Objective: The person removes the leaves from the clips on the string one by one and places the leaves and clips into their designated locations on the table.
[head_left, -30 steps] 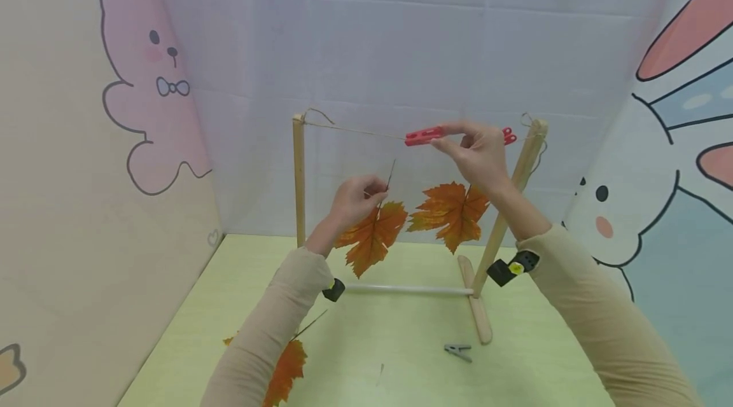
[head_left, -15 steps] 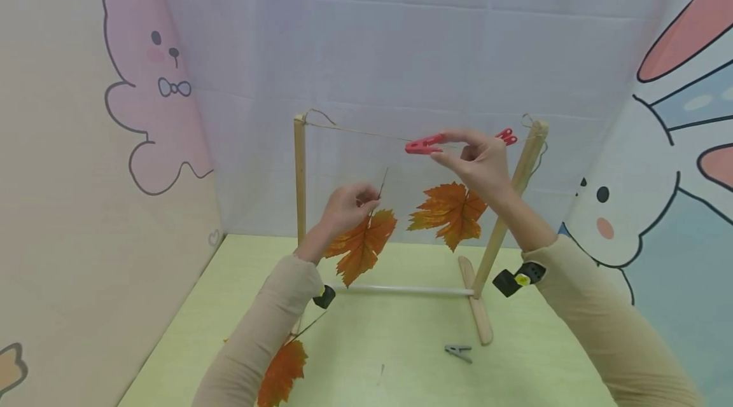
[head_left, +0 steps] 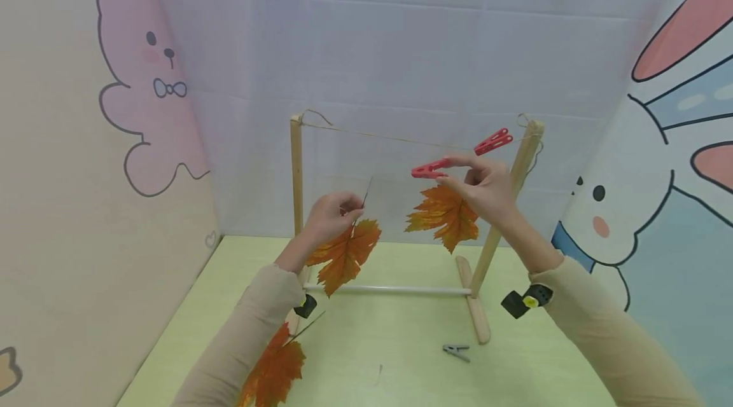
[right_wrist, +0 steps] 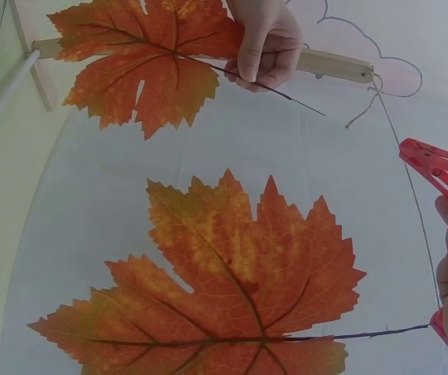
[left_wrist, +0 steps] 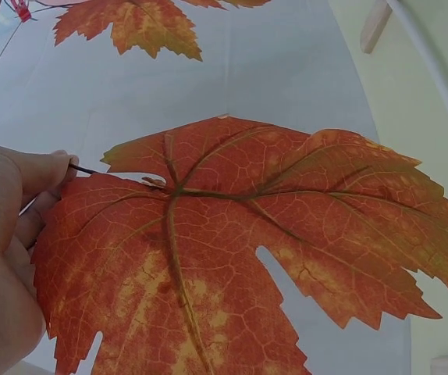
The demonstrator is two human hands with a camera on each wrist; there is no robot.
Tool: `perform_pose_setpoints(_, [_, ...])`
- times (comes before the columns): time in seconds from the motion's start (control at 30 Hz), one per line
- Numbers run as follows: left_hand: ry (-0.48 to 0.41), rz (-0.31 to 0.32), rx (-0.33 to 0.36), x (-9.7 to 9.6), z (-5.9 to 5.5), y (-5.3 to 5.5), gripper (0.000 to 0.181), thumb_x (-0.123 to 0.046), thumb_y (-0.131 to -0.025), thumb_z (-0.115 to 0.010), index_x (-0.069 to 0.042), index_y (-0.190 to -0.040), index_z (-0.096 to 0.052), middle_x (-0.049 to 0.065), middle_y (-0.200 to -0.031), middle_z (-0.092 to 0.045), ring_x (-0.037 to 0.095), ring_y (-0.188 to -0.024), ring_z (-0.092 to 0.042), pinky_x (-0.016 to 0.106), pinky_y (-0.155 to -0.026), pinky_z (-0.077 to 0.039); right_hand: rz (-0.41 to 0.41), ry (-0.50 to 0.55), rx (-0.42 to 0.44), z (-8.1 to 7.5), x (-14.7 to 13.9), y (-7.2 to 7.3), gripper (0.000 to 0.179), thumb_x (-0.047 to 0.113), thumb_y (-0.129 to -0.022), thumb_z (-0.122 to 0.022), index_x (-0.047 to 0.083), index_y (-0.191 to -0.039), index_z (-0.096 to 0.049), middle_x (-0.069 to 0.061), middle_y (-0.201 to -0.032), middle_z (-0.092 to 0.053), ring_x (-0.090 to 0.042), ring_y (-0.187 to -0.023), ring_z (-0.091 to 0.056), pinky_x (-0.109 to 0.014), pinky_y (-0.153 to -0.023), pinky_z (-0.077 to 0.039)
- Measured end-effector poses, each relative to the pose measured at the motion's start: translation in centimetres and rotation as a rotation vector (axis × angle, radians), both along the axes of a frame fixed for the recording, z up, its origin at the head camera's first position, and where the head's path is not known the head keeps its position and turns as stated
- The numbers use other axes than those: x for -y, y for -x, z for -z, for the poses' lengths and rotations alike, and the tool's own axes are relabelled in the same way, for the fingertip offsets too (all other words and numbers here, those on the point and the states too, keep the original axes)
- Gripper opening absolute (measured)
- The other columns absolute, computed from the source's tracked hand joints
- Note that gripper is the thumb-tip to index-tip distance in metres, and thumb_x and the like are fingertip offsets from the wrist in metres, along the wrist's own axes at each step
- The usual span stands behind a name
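My left hand pinches the thin dark stem of an orange artificial maple leaf, and the leaf spreads below the fingers. In the left wrist view the same leaf fills much of the picture. Between thumb and fingertips my right hand holds a red clothespin by its handle end. In the head view that clothespin appears below the string. A second maple leaf hangs by its stem from the string, under another red clothespin; my right hand partly covers this leaf.
The string runs between the left wooden post and right wooden post. A white rod joins them low down. On the table lie a grey clothespin and another maple leaf, partly behind my left forearm.
My left hand has moved left and down with its leaf. My right hand has lowered, bringing its red clothespin from string height to below the string; the clipped red clothespin now shows fully.
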State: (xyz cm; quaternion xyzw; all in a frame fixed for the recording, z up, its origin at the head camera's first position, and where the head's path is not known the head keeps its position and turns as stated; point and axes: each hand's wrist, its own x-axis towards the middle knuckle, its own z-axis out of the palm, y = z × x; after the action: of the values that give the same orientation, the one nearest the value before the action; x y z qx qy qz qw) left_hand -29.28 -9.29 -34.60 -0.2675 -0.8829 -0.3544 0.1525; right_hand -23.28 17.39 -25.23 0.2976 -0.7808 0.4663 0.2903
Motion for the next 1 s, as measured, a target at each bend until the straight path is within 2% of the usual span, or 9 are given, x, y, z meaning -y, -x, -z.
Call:
perform_pose_setpoints(0.2, [0.025,-0.014,0.045,0.7,0.5,-0.3,0.007,-0.01,-0.084,-0.063,-0.006,-0.09,-0.067,0.003,-0.085,-0.067,0.014,-0.076,-0.059,0.03,-0.07,-0.049,-0.024,0.044,0.042,1.4,-0.4,-0.3,0.027,-0.015,-0.069,-0.068,-0.014,-0.096,-0.063,0.006,-0.048,-0.045,-0.006,-0.037,-0.028,-0.024,-0.035,-0.022])
perform_pose_setpoints(0.3, [0.02,-0.012,0.057,1.1,0.7,-0.5,0.007,-0.01,-0.085,-0.063,-0.006,-0.09,-0.067,0.003,-0.085,-0.067,0.015,-0.076,-0.059,0.031,-0.071,-0.049,-0.034,0.062,0.066,2.2,-0.7,-0.2,0.028,-0.017,-0.069,-0.067,-0.014,-0.096,-0.063,0.004,-0.048,-0.043,-0.007,-0.039,-0.029,-0.025,-0.036,-0.023])
perform_pose_setpoints(0.47, [0.019,-0.013,0.074,1.6,1.1,-0.6,0.006,-0.009,-0.084,-0.063,-0.006,-0.089,-0.067,0.003,-0.084,-0.066,0.016,-0.075,-0.058,0.031,-0.071,-0.049,0.0,0.057,0.125,3.4,-1.3,-0.4,0.027,-0.013,-0.071,-0.068,-0.013,-0.098,-0.063,-0.002,-0.048,-0.037,-0.007,-0.042,-0.029,-0.025,-0.037,-0.023])
perform_pose_setpoints(0.53, [0.029,-0.02,0.081,1.9,1.3,-0.7,0.006,-0.009,-0.084,-0.063,-0.007,-0.088,-0.067,0.002,-0.083,-0.066,0.015,-0.074,-0.057,0.03,-0.069,-0.048,0.025,0.044,0.15,3.8,-1.4,-0.4,0.027,-0.01,-0.072,-0.069,-0.011,-0.099,-0.063,-0.001,-0.049,-0.038,-0.007,-0.043,-0.03,-0.025,-0.037,-0.024])
perform_pose_setpoints(0.73, [0.037,-0.008,0.091,2.3,2.0,-0.7,0.006,-0.008,-0.084,-0.064,-0.007,-0.088,-0.067,0.001,-0.08,-0.066,0.013,-0.072,-0.057,0.029,-0.068,-0.048,0.033,0.051,0.201,5.2,-2.0,-0.5,0.028,-0.007,-0.074,-0.068,-0.009,-0.101,-0.063,0.0,-0.048,-0.038,-0.006,-0.041,-0.029,-0.026,-0.036,-0.024])
perform_pose_setpoints(1.0, [0.029,0.017,0.182,2.8,2.2,-1.1,0.006,-0.006,-0.084,-0.063,-0.007,-0.088,-0.067,0.005,-0.082,-0.066,0.015,-0.076,-0.059,0.031,-0.074,-0.051,0.044,0.08,0.246,6.9,-2.6,-0.8,0.027,-0.01,-0.075,-0.067,-0.011,-0.101,-0.062,0.001,-0.048,-0.035,-0.004,-0.041,-0.028,-0.026,-0.036,-0.024])
